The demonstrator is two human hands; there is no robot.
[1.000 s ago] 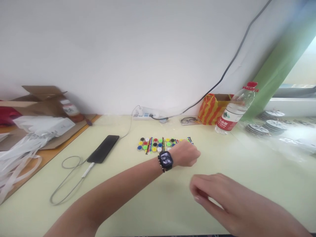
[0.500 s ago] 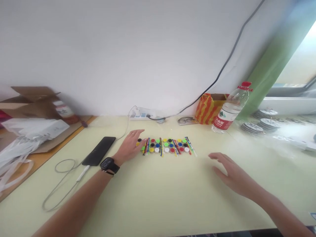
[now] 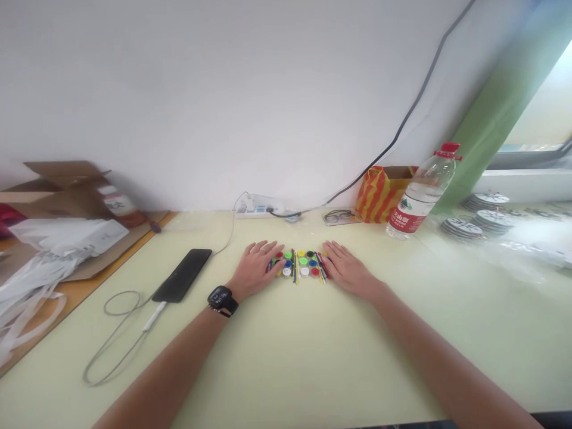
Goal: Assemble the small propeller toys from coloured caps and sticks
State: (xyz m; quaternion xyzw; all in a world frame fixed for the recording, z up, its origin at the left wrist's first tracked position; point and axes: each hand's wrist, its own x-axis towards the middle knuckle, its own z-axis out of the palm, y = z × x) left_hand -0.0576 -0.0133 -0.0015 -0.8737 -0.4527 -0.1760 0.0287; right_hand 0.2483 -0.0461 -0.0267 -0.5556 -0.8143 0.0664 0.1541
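Note:
Several round coloured discs [image 3: 304, 262], in yellow, green, blue, black, red and white, stand in rows on the pale table. Thin coloured strips [image 3: 295, 266] lie between groups of them. My left hand [image 3: 256, 266] rests flat over the left end of the rows, fingers spread, with a ring and a black watch [image 3: 222, 300] on the wrist. Over the right end lies my right hand [image 3: 351, 270], palm down with fingers extended. Both hands hide some discs and strips beneath them.
A black phone [image 3: 183, 275] with a cable lies at left, near a cardboard box [image 3: 71, 185]. Behind are a power strip [image 3: 259, 207] and glasses [image 3: 339, 215]. At right stand a striped bag [image 3: 378, 193], a water bottle [image 3: 415, 202] and stacked discs [image 3: 462, 229].
My right hand has moved left from the bare table onto the right end of the rows. My left hand has shifted right, covering more of the left end.

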